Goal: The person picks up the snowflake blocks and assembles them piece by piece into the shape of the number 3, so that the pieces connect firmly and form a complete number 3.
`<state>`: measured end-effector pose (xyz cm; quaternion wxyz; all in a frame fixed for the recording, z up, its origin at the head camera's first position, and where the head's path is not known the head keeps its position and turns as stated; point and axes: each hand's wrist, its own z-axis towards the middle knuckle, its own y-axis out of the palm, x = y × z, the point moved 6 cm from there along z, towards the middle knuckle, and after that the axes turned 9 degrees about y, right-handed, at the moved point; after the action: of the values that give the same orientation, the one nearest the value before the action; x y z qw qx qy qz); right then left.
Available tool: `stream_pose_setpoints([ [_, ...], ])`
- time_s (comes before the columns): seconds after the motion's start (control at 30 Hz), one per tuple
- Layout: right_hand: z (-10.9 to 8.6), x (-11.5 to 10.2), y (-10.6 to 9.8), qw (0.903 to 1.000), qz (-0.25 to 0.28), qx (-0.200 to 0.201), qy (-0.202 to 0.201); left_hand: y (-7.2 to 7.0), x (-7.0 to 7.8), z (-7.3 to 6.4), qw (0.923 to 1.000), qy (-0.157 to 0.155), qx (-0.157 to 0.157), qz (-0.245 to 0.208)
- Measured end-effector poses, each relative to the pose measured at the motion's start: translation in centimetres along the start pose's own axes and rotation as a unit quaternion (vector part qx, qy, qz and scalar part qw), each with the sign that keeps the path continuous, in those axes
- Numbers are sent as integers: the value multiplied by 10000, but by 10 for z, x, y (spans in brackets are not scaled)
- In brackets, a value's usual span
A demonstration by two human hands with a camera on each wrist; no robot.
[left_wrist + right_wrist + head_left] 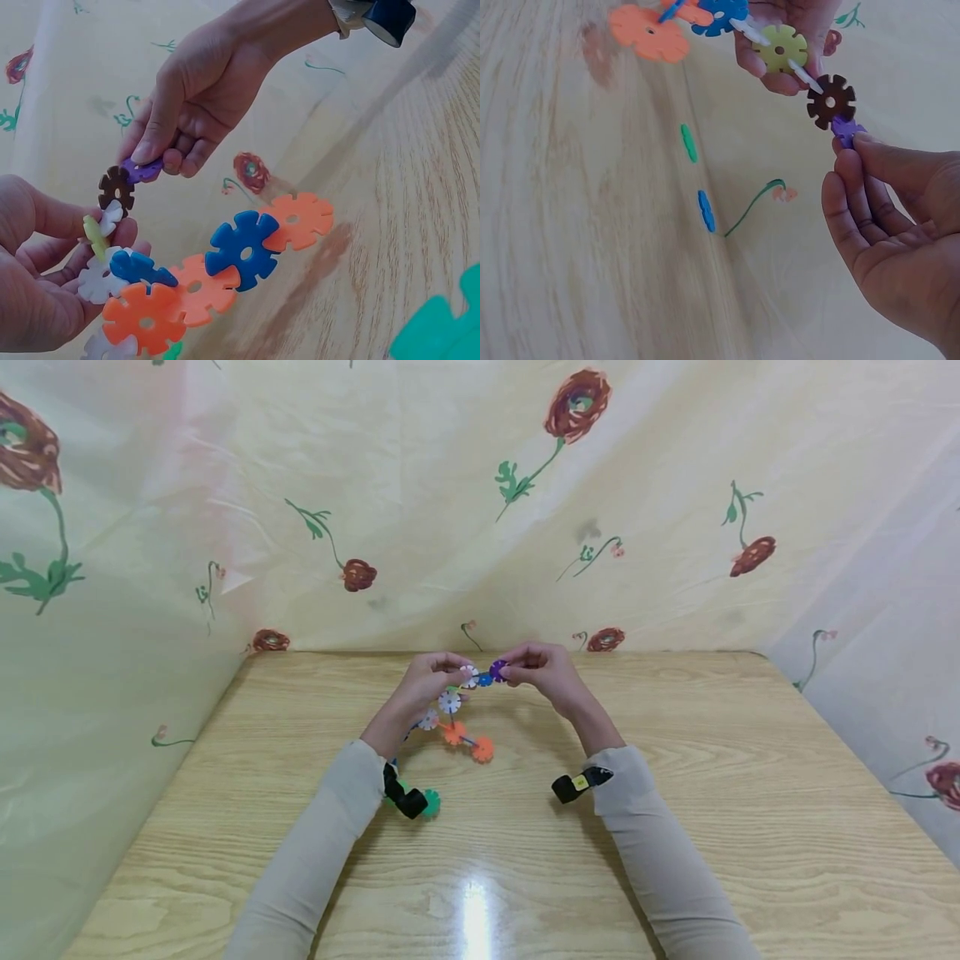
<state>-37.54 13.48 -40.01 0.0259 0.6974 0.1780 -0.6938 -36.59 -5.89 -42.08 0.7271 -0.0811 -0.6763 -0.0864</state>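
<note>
My left hand holds a chain of notched plastic discs above the table, its fingers pinching near a white disc and a yellow-green disc. Between thumb and fingers, my right hand pinches a purple disc at the chain's end. Slotted against the purple one is a brown disc. From the left hand the chain runs on through white, blue and orange discs; an orange disc hangs lowest in the head view. The left forearm hides part of the chain.
A green disc shows beside the left wrist strap. In the right wrist view a green piece and a blue piece lie near the table's far edge. Flowered cloth hangs behind the wooden table and at its sides.
</note>
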Motion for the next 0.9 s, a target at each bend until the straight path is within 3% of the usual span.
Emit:
stream_pose_setpoints([
  [0.33, -2, -6, -2, 9997, -210, -36, -103, 2, 2, -1, 9998, 49, -66, 178],
  [0.47, 0, -6, -6, 9998, -99, -43, -165, 5, 4, -2, 9991, 28, -242, 342],
  [0.63, 0, -6, -7, 9999, 5, -47, -163, 11, 6, -2, 9987, -56, -497, -12],
  [0.9, -1, -5, -5, 9999, -9, 36, -106, 9, 6, -3, 9985, -58, -423, -341],
])
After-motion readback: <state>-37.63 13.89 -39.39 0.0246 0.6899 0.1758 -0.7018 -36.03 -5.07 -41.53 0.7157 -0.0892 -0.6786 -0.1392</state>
